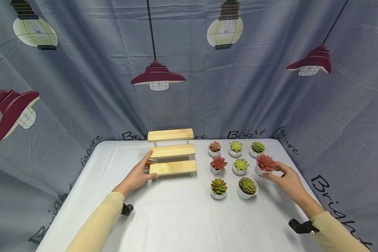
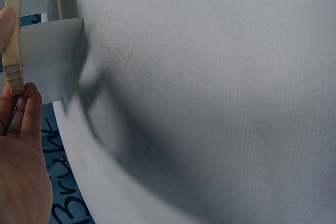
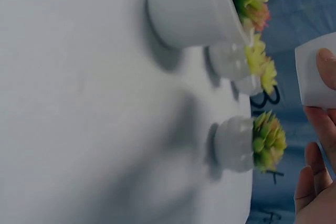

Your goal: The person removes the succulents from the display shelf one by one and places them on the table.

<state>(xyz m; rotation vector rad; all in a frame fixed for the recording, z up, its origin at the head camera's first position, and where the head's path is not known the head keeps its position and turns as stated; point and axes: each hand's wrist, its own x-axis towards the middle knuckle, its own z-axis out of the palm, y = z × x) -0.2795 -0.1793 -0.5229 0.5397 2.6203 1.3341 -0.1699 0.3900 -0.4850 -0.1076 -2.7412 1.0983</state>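
A three-tier stand with pale wooden shelves (image 1: 172, 151) stands at the back of the white table. My left hand (image 1: 135, 178) grips the left end of its lowest shelf (image 1: 176, 167), thumb on one face and fingers on the other. The left wrist view shows the same board (image 2: 14, 51) between thumb and fingers. In my right hand (image 1: 289, 182) is a red succulent (image 1: 265, 163) in a white pot (image 3: 310, 87), pinched by the pot. That pot is raised off the table; its plant is outside the right wrist view.
Several potted succulents stand in rows right of the stand, including a red one (image 1: 218, 163), a yellow-green one (image 1: 240, 164) and a green one (image 1: 218, 187). A larger white pot (image 1: 245, 194) is nearest my right hand. Grey curtains (image 1: 189, 105) border the table.
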